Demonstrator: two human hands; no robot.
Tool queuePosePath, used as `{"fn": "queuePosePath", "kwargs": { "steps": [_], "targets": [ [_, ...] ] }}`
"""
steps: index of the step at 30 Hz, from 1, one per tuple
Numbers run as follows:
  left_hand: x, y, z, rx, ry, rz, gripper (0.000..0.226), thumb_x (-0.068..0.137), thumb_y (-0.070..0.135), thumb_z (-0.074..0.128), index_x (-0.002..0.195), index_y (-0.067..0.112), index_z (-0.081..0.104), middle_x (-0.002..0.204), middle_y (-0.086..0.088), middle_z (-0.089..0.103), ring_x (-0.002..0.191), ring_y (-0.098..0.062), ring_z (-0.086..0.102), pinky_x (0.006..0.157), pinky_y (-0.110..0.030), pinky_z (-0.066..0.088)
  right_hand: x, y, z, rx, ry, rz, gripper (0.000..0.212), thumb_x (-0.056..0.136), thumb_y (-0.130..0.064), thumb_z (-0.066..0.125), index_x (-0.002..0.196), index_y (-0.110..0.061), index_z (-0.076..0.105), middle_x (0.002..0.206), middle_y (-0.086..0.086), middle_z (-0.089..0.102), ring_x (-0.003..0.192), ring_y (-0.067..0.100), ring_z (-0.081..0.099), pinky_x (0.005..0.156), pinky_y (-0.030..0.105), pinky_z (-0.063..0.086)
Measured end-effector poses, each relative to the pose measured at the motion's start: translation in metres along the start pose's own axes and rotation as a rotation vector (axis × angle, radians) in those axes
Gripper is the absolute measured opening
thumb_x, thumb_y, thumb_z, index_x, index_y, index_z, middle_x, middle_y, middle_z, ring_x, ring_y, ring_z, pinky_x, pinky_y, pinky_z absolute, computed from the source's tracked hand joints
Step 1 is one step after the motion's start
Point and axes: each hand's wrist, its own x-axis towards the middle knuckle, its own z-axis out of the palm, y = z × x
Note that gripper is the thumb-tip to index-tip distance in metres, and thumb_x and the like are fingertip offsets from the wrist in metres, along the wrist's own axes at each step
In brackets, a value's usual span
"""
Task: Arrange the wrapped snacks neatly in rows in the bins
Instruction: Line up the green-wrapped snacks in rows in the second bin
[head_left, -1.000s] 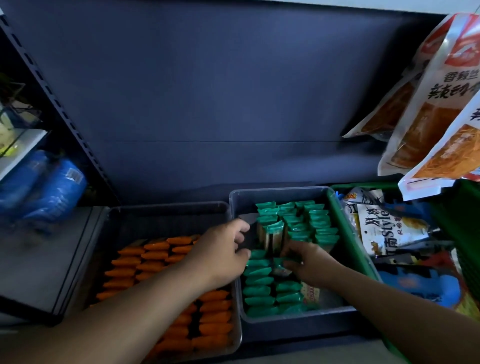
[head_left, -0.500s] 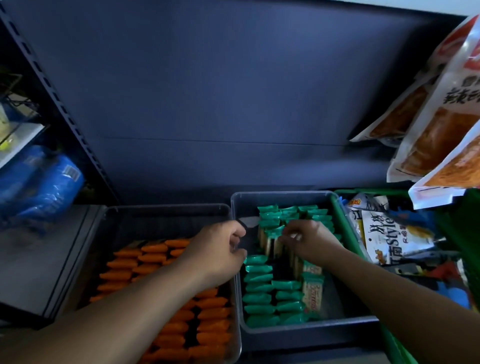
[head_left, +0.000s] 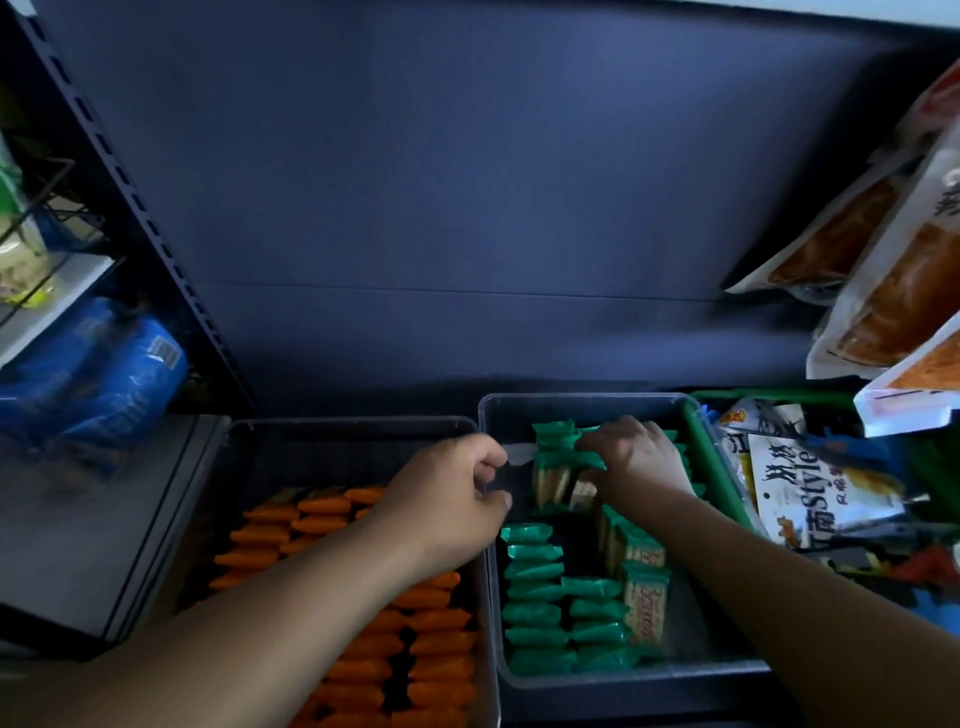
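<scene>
Dim shop shelf bay, two clear plastic bins side by side.

Nearer than the right grip (head_left: 641, 460), glossy green wrapped snacks (head_left: 535, 613) lie in crimped rows in the clear bin (head_left: 623, 675). Orange wrapped snacks (head_left: 441, 644) fill the second bin (head_left: 353, 422) under the left wrist. Left grip (head_left: 447, 501) curls on the clear bin's side wall; right grip pinches the upright green packs. Beyond both: smooth dark back panel (head_left: 467, 182).
</scene>
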Motion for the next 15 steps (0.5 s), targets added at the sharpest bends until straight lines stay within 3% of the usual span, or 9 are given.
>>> {"fn": "queuePosePath", "kwargs": {
  "steps": [3, 8, 9, 12, 15],
  "targets": [
    [-0.005, 0.011, -0.005, 0.009, 0.023, 0.037, 0.03, 0.092, 0.029, 0.072, 0.122, 0.027, 0.067, 0.112, 0.01, 0.068, 0.096, -0.006, 0.066, 0.092, -0.028, 0.055, -0.007, -0.008, -0.036, 0.235, -0.043, 0.121, 0.037, 0.079, -0.034, 0.083, 0.113, -0.024, 0.074, 0.106, -0.003, 0.066, 0.106, 0.024, 0.063, 0.089, 0.032, 0.05],
    [-0.032, 0.043, -0.009, 0.026, 0.012, 0.182, 0.027, 0.083, 0.032, 0.077, 0.107, 0.026, 0.067, 0.098, 0.009, 0.07, 0.091, -0.009, 0.066, 0.082, -0.033, 0.055, -0.036, -0.053, -0.112, 0.561, 0.024, 0.266, 0.024, 0.075, -0.023, 0.086, 0.089, -0.026, 0.067, 0.082, -0.009, 0.063, 0.078, 0.013, 0.058, 0.065, 0.011, 0.037],
    [-0.039, 0.047, -0.009, 0.005, 0.01, 0.219, 0.032, 0.079, 0.035, 0.08, 0.107, 0.028, 0.064, 0.1, 0.01, 0.068, 0.093, -0.008, 0.065, 0.082, -0.034, 0.054, -0.044, -0.064, -0.125, 0.619, 0.037, 0.286, 0.026, 0.073, -0.023, 0.087, 0.084, -0.028, 0.064, 0.078, -0.01, 0.064, 0.075, 0.012, 0.059, 0.066, 0.012, 0.041],
    [-0.06, 0.058, -0.011, -0.003, 0.085, 0.279, 0.043, 0.073, 0.049, 0.08, 0.101, 0.031, 0.053, 0.099, 0.011, 0.058, 0.091, -0.007, 0.06, 0.078, -0.036, 0.053, -0.071, -0.095, -0.158, 0.812, 0.068, 0.399, 0.029, 0.069, -0.026, 0.089, 0.081, -0.027, 0.063, 0.075, -0.005, 0.067, 0.071, 0.016, 0.065, 0.07, 0.036, 0.055],
    [-0.079, 0.064, -0.017, -0.022, 0.225, 0.311, 0.042, 0.077, 0.056, 0.079, 0.093, 0.029, 0.05, 0.089, 0.01, 0.055, 0.08, -0.005, 0.058, 0.068, -0.031, 0.05, -0.093, -0.117, -0.186, 1.014, 0.059, 0.48, 0.03, 0.071, -0.028, 0.091, 0.089, -0.023, 0.067, 0.072, -0.002, 0.068, 0.065, 0.014, 0.066, 0.065, 0.038, 0.057]
  ]
}}
